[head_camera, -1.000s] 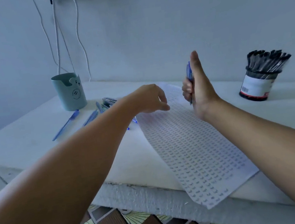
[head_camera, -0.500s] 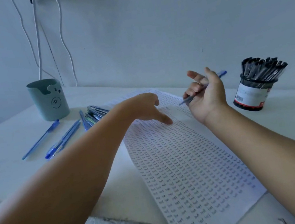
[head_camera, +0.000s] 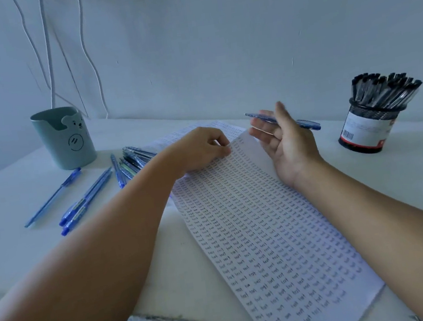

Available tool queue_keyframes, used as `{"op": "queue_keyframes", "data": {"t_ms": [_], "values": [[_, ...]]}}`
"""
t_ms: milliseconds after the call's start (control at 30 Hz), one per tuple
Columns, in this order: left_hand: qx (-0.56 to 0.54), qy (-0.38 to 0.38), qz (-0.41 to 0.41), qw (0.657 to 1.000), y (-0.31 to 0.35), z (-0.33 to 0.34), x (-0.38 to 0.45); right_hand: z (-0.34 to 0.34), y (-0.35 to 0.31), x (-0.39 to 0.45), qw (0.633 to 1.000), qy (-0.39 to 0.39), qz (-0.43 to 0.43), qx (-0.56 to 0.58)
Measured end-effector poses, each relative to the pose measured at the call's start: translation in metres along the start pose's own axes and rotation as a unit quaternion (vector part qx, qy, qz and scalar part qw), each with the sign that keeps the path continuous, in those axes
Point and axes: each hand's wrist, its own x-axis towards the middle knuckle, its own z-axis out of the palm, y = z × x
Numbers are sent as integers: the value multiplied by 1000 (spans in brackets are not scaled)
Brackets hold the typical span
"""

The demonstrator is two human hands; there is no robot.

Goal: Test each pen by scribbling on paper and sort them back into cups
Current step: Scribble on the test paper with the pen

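**Blue pen held crosswise above the scribble sheet**

Head view: the right hand (head_camera: 286,146) is raised over the far end of the paper (head_camera: 266,233), palm turned toward the camera, fingers loosely spread and a little blurred. A blue pen (head_camera: 283,121) lies across those fingers, held under the thumb, its length running from about 10 o'clock to 4 o'clock, with 1 end pointing left and the other poking out past the hand toward the black cup (head_camera: 367,129). That cup stands at the 2 o'clock side of the white table (head_camera: 17,248), well apart from the hand, packed with dark-capped pens (head_camera: 384,93) that fan out above its rim.

The left hand (head_camera: 201,148) rests on the sheet near its far edge, at about 12 o'clock from the paper's middle, fingers curled down with the tips touching or pinching the paper; which of the 2 cannot be told. The paper is long, covered in rows of small scribbled marks, and runs from 12 o'clock down to 5 o'clock, its near end hanging past the table edge.

At 10 o'clock a green cup (head_camera: 64,138) with a bear face stands upright. Just beside it, between cup and left forearm, loose pens (head_camera: 88,198) lie scattered flat on the table, some blue, some darker.
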Motion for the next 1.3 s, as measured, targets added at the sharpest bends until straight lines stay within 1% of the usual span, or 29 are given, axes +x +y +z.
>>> {"op": "queue_keyframes", "data": {"t_ms": [133,267,400,500,600,733,900,1033,1100,1200,1233,1300], "values": [[-6,9,2,1000,-1,0,0,2,7,-3,997,-10,-75,-31],[-7,17,1,1000,-2,2,1,0,6,-3,996,-8,-75,-55],[18,24,4,1000,-2,3,2,-1,6,-2,996,-11,-70,-59],[26,25,6,999,-3,4,3,-2,8,-1,992,-23,-76,-101],[34,30,15,999,-3,4,4,-3,7,-1,979,-40,-83,-182],[78,32,26,996,-3,5,6,-10,-1,-5,945,-62,-96,-307],[122,37,40,991,-5,6,8,-12,-1,-6,940,-64,-85,-323],[141,43,46,988,-4,8,6,-11,1,-8,927,-98,-109,-346],[152,52,49,986,-1,9,4,-10,1,-10,906,-127,-148,-375],[170,67,53,982,2,7,-1,-7,3,-15,862,-199,-181,-430],[188,72,50,978,3,4,-3,-7,4,-16,839,-226,-191,-456],[266,85,42,959,9,-9,-10,-5,8,-15,786,-264,-225,-511]]}}
